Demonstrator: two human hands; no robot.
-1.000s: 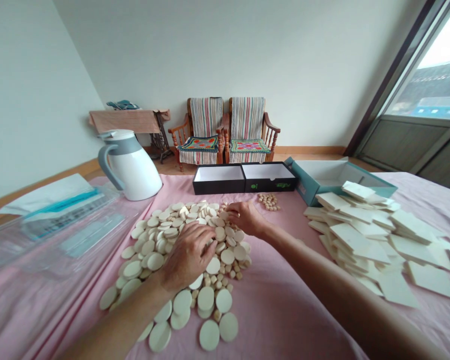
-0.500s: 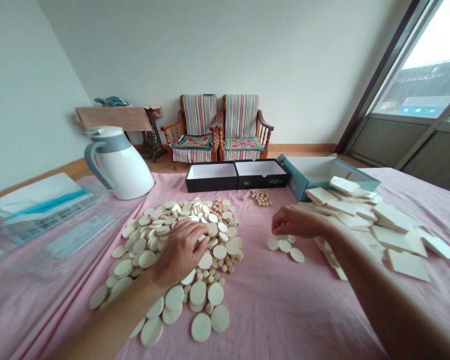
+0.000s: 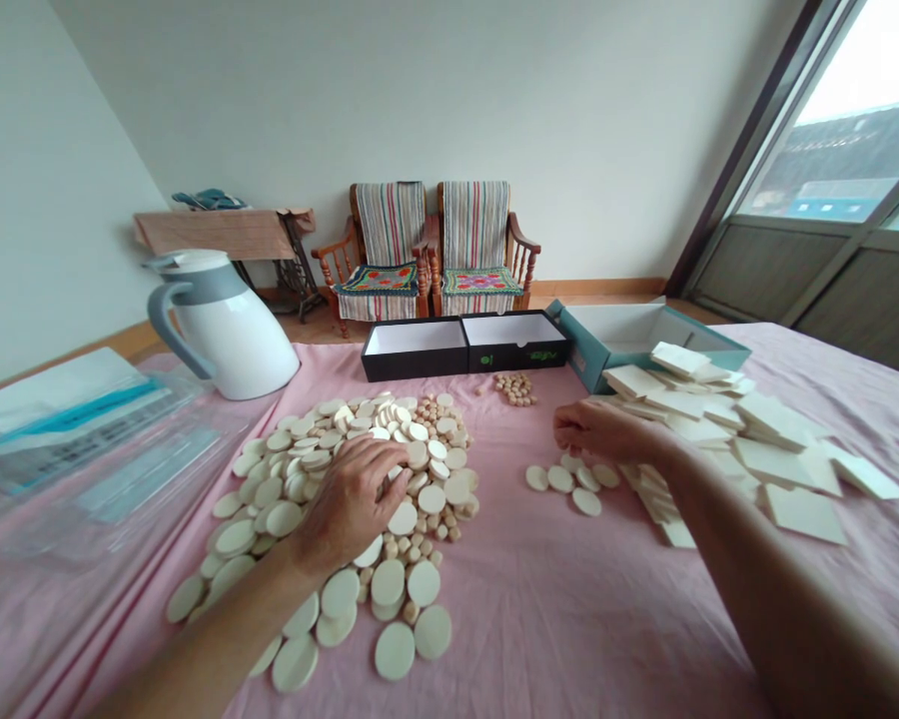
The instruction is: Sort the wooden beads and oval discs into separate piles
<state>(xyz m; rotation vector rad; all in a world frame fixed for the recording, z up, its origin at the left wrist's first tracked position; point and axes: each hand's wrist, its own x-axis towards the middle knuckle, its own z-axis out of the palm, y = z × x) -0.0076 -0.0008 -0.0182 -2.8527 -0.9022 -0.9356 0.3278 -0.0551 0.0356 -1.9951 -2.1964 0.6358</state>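
Note:
My left hand rests on a large heap of pale round wooden discs. Its fingers bend down over the discs with the thumb apart, and the fingertips are partly hidden. My right hand is curled, just behind a small group of similar discs on the pink cloth. The fingertips of this hand face down and away, so whatever they may hold is out of sight. Small wooden pieces are mixed along the heap's right side.
Square wooden tiles are piled at the right against a teal box. Two black boxes stand at the back, with a little cluster of wooden pieces before them. A white jug and clear plastic packaging are at left.
My right hand has lifted slightly back from the small group, uncovering more of its discs. My left hand stays on the heap. The whole view has shifted a little.

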